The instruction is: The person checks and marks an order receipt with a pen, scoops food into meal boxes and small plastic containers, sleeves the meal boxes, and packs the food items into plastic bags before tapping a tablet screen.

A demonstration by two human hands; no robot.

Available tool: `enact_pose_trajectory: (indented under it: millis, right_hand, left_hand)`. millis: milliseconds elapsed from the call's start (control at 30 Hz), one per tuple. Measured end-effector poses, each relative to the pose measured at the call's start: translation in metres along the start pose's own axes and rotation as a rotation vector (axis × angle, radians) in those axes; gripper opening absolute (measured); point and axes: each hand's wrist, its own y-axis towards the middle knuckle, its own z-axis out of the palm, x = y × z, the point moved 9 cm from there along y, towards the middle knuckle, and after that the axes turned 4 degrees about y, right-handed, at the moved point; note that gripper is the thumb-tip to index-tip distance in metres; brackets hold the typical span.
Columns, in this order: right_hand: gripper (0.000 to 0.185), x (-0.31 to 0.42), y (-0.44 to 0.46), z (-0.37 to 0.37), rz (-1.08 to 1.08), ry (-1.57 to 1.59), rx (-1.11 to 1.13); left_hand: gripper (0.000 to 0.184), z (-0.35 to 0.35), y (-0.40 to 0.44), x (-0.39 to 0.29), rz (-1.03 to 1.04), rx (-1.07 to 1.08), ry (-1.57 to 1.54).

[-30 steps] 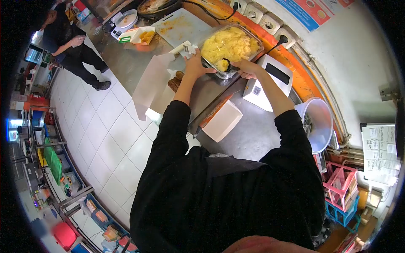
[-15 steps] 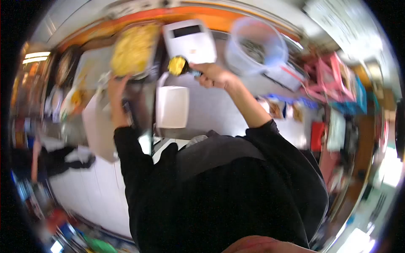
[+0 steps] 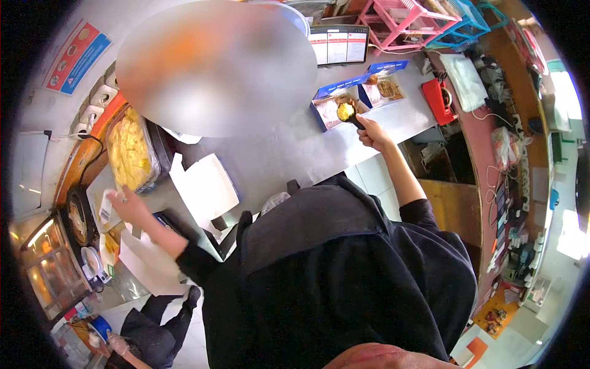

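My right hand (image 3: 372, 134) grips the dark handle of a scoop (image 3: 346, 112) that holds yellow food. The scoop is over the near edge of an open blue box (image 3: 332, 106) with food inside. Beside it stands a second open blue box (image 3: 382, 89). On the left, my left hand (image 3: 130, 210) is near the front end of a clear tub of yellow food (image 3: 129, 150). A white item with a barcode label (image 3: 107, 208) is at its fingers. Whether the fingers hold it is unclear, as they are blurred.
An empty white carton (image 3: 208, 186) lies on the metal counter (image 3: 276, 132). A tablet (image 3: 339, 45) and pink basket (image 3: 402, 31) stand at the back, a red object (image 3: 439, 101) to the right. A blurred oval hides the upper left. Another person (image 3: 157, 332) is at lower left.
The view has turned to the right. My right hand has carried the filled scoop from the tub, past the white device, to the blue boxes. My left hand remains near the tub.
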Motion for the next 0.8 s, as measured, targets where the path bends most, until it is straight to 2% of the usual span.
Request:
enact_pose_trajectory:
  millis: [33, 67, 100, 167, 200, 233, 267, 300, 367, 467, 533, 567, 600, 633, 667, 700, 733, 767, 800]
  right_hand:
    - [0.029, -0.003, 0.004, -0.001, -0.003, -0.01, -0.005]
    - [0.029, -0.003, 0.009, -0.001, -0.008, -0.023, -0.009]
    - [0.029, -0.005, 0.013, -0.001, -0.011, -0.036, -0.011]
    - [0.029, -0.009, 0.024, -0.005, -0.007, -0.001, 0.006]
    - [0.029, -0.012, 0.03, -0.009, -0.005, 0.023, 0.039]
    - [0.029, -0.015, 0.033, -0.011, -0.003, 0.05, 0.071]
    - [0.028, -0.012, 0.033, -0.013, -0.01, 0.046, 0.047]
    - [0.028, -0.007, 0.028, -0.012, -0.015, 0.042, 0.02]
    - [0.029, -0.005, 0.027, -0.017, -0.013, 0.048, -0.007]
    - [0.027, -0.005, 0.03, -0.027, -0.006, 0.045, 0.01]
    - [0.026, -0.004, 0.026, -0.029, -0.01, 0.02, 0.014]
    - [0.019, -0.015, 0.041, -0.042, 0.04, -0.093, -0.052]
    - [0.022, -0.011, 0.047, -0.042, -0.148, -0.388, -0.037]
    - [0.029, -0.018, 0.058, -0.046, -0.279, -0.394, 0.019]
    - [0.027, -0.027, 0.06, -0.051, -0.088, -0.266, 0.028]
    - [0.031, -0.03, 0.059, -0.047, 0.0, -0.003, 0.065]
    - [0.037, -0.028, 0.056, -0.046, 0.007, 0.074, 0.068]
    - [0.034, -0.026, 0.054, -0.044, 0.034, 0.091, 0.054]
    - [0.033, -0.025, 0.052, -0.041, 0.043, 0.133, 0.126]
  left_hand:
    - [0.065, -0.033, -0.022, -0.057, 0.048, -0.12, -0.013]
    - [0.048, -0.033, -0.053, -0.107, 0.315, -0.263, -0.103]
    - [0.048, -0.02, -0.085, -0.147, 0.396, -0.166, -0.311]
    - [0.048, 0.057, -0.172, -0.219, 0.292, 0.387, -0.695]
    - [0.048, 0.101, -0.226, -0.249, 0.27, 0.625, -0.758]
    - [0.06, 0.125, -0.278, -0.277, 0.046, 0.972, -0.797]
    - [0.072, 0.167, -0.319, -0.296, 0.165, 1.047, -0.807]
    - [0.084, 0.203, -0.356, -0.311, 0.124, 1.165, -0.762]
    - [0.087, 0.241, -0.392, -0.343, 0.281, 1.099, -0.611]
    - [0.083, 0.249, -0.411, -0.377, 0.473, 0.882, -0.417]
    - [0.078, 0.255, -0.411, -0.373, 0.381, 0.849, -0.338]
    - [0.076, 0.258, -0.414, -0.38, 0.358, 0.85, -0.319]
    - [0.071, 0.291, -0.429, -0.377, 0.06, 1.148, -0.647]
    - [0.067, 0.248, -0.419, -0.399, 0.407, 1.022, -0.523]
    - [0.065, 0.278, -0.43, -0.39, 0.264, 1.148, -0.623]
    - [0.062, 0.288, -0.432, -0.391, 0.23, 1.164, -0.793]
    - [0.062, 0.248, -0.423, -0.409, 0.193, 1.216, -0.958]
    - [0.067, 0.273, -0.421, -0.386, 0.343, 1.066, -0.852]
    - [0.069, 0.265, -0.424, -0.393, 0.413, 1.026, -0.69]
